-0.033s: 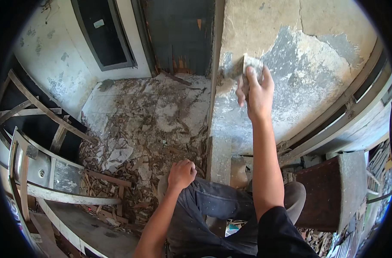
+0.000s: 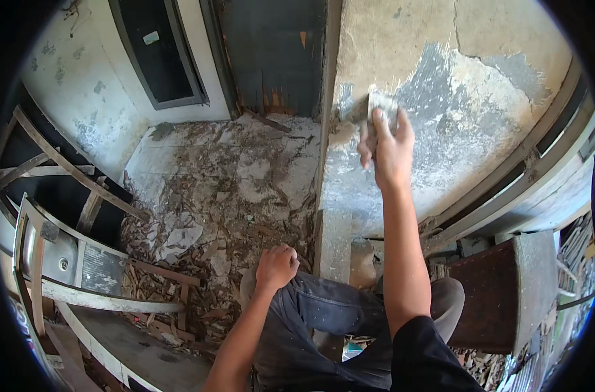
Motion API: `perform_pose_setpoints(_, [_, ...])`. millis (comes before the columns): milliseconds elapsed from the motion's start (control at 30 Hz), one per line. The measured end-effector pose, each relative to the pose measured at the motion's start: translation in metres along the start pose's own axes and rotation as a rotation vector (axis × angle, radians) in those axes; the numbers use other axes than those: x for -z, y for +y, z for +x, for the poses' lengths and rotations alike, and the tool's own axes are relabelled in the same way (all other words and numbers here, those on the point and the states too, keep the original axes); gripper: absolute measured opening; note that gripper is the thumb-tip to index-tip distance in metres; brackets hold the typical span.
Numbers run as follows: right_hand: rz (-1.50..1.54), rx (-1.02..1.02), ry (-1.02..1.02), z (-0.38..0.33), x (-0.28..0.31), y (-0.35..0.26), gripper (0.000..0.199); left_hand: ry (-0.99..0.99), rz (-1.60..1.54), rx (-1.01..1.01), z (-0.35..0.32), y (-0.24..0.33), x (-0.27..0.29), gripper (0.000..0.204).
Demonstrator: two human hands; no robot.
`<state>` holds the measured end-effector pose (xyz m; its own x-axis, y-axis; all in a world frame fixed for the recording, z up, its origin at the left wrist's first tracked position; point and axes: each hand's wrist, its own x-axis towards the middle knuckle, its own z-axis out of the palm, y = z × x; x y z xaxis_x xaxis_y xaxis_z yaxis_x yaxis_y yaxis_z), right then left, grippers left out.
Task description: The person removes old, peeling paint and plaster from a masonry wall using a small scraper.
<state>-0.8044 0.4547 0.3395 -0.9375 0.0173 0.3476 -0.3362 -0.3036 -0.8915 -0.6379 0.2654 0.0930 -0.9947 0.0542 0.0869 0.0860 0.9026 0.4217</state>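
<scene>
My right hand [image 2: 393,151] grips a flat, pale-crusted scraper [image 2: 381,102], its thumb pressed along the face. The scraper's far edge lies against the wall [image 2: 434,130], where beige coating gives way to a patchy grey and white area. How the fingers wrap behind the scraper is partly hidden, and the hand is a little blurred. On my left knee rests my left hand [image 2: 276,266], its fingers curled in, with nothing seen in them.
Wood scraps and flakes litter the floor [image 2: 245,176]. At the left stands a worn counter with a metal sink [image 2: 61,261], near a broken wooden frame [image 2: 62,163]. A dark door [image 2: 271,52] is ahead. A brown wooden box-like piece [image 2: 487,294] sits by my right knee.
My right hand and the scraper have slid slightly down the wall, toward me. My left hand has stayed on the knee.
</scene>
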Motion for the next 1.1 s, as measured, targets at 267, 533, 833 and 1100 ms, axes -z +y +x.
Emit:
perform_pose_setpoints(267, [0.034, -0.021, -0.009, 0.004, -0.009, -0.003, 0.016, -0.029, 0.006, 0.020, 0.006, -0.002, 0.001, 0.009])
perform_pose_setpoints(533, [0.020, -0.046, -0.001, -0.002, -0.007, 0.007, 0.018, -0.075, 0.027, 0.037, 0.005, 0.001, 0.002, 0.010])
perform_pose_setpoints(833, [0.025, -0.057, 0.000, -0.004, -0.006, 0.014, 0.019, -0.065, 0.014, 0.041, 0.011, -0.001, 0.007, 0.013])
perform_pose_setpoints(1100, [0.019, 0.081, -0.029, 0.007, -0.015, -0.005, 0.017, -0.139, -0.024, 0.050, 0.002, 0.002, 0.000, 0.010])
